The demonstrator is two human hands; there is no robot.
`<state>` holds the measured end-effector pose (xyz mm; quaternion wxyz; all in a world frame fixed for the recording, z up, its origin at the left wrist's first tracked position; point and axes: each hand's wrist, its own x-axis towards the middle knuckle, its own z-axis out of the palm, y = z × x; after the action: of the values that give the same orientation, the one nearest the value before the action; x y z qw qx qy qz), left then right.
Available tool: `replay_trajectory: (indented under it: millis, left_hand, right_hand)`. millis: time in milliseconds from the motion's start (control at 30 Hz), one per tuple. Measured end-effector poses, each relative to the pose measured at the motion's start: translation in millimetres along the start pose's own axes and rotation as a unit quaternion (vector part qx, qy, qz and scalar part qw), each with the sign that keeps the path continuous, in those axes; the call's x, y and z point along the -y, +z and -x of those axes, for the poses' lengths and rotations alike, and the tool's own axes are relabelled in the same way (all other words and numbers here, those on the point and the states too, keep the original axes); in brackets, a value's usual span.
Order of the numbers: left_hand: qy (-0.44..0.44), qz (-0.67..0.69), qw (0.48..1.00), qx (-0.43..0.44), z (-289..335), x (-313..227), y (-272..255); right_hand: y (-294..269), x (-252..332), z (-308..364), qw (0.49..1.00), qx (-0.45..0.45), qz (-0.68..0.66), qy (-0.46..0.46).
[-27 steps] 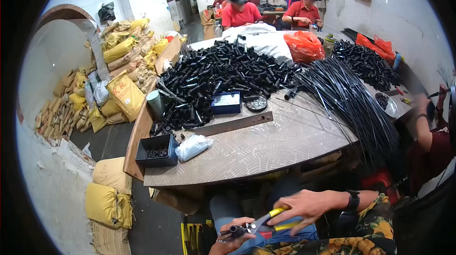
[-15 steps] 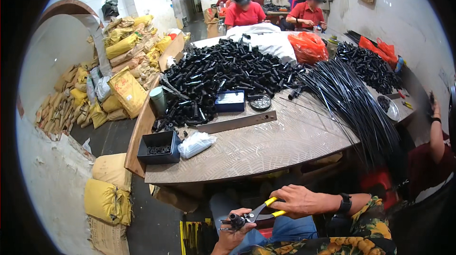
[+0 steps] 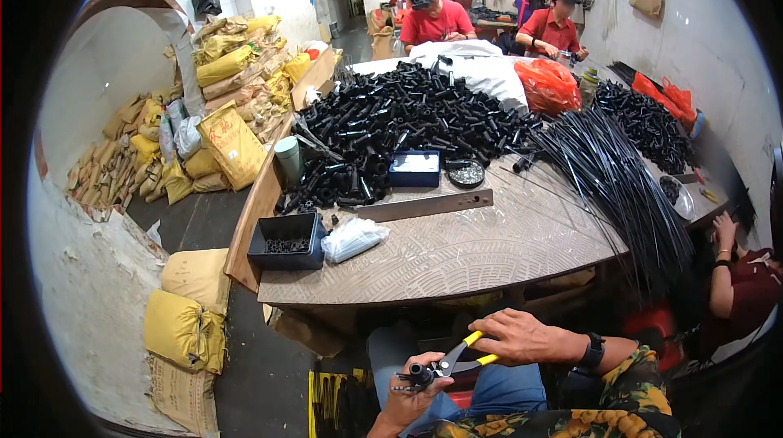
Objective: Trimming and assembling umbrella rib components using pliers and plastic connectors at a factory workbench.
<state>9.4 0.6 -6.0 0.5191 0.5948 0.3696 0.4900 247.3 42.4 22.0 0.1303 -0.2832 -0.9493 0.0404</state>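
The black tube (image 3: 421, 374) is short, round and shiny, with an open hole at the end that faces up. It is low in the view, over the person's lap. The left hand (image 3: 405, 405) is curled around it and holds it. Some thin black bits poke out beside the tube.

The right hand (image 3: 522, 336) has its fingers bent around the yellow handles of the cutters (image 3: 449, 363). The handles are spread apart. The grey metal end is right by the tube.

Both hands are below the near edge of the surface (image 3: 489, 250), with a gap between them and it. The front of the surface has a wide bare part. Behind that are a steel strip (image 3: 428, 205), a small blue box (image 3: 413, 179) and a big pile of black tubes (image 3: 408, 112). A dark bin (image 3: 285, 257) and a white bag (image 3: 356, 240) sit at the left, near a wood board (image 3: 254, 230). Long black rods (image 3: 612, 173) hang over the right edge.

I cannot tell if the cutters bite the tube, as the tips are too small to see. The left palm is hidden. The person at the right (image 3: 738, 283) is partly cut off by the dark rim.
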Motion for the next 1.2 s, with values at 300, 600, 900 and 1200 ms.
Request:
replay_trajectory:
  millis: [300, 600, 900, 1200]
  left_hand:
    - [0.011, 0.000, 1.000, -0.004, -0.7, -6.5, 0.3]
    - [-0.003, -0.020, 1.000, 0.015, 0.1, -4.9, 3.9]
    - [-0.012, -0.027, 0.999, 0.020, -0.3, -4.5, 4.3]
    - [0.003, -0.029, 0.999, 0.017, 0.6, -2.3, 3.7]
  right_hand:
    - [-4.4, -2.8, -4.8, 0.998, -0.023, 0.040, -0.045]
    - [-9.6, -4.1, 2.3, 0.999, 0.002, 0.023, -0.042]
    - [-10.0, -7.2, 2.6, 0.999, 0.010, 0.011, -0.052]
    - [-7.0, -8.3, 1.2, 0.998, 0.010, 0.003, -0.061]
